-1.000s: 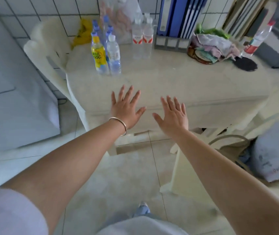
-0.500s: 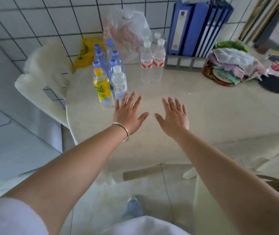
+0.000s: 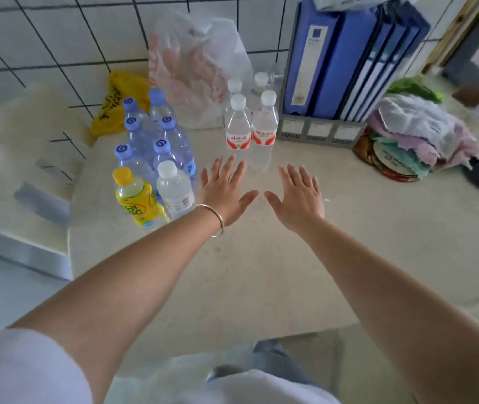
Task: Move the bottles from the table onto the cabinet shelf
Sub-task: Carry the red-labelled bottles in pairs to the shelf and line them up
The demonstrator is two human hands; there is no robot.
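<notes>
**Q:** What's in front of you rn?

**A:** I'm looking down from the head cam at a pale bench (image 3: 261,272) set against a tiled wall. My left hand (image 3: 225,193) and right hand (image 3: 299,199) both hover over it, palms down, fingers spread and straight, holding nothing. There's a thin bangle (image 3: 216,220) on the left wrist.

**Q:** And the bottles?

**A:** All on the bench, upright, none moved yet. At far left is a tight cluster of blue-cap water bottles (image 3: 156,141). In front of it stand a yellow drink bottle (image 3: 137,199) and a clear white-cap bottle (image 3: 174,191), just beside my left hand. Straight ahead, near my left fingertips, are tall red-label bottles (image 3: 238,129), approx four, w/ white caps. The cabinet shelf isn't in view.

**Q:** How will they handle?

**A:** My guess: they look full, so fairly heavy for their size. The thin clear plastic will prob dent if squeezed, and smooth sides may slip. I'd wrap the fingers round the mid-body at the label, not the cap. The tall ones could tip their neighbours, so lift straight up.

**Q:** Anything else nearby?

**A:** Blue binders (image 3: 349,53) in a grey rack at back right, a heap of cloths (image 3: 413,135) beside them, a clear plastic bag (image 3: 197,68) and a yellow bag (image 3: 118,97) by the wall.
</notes>
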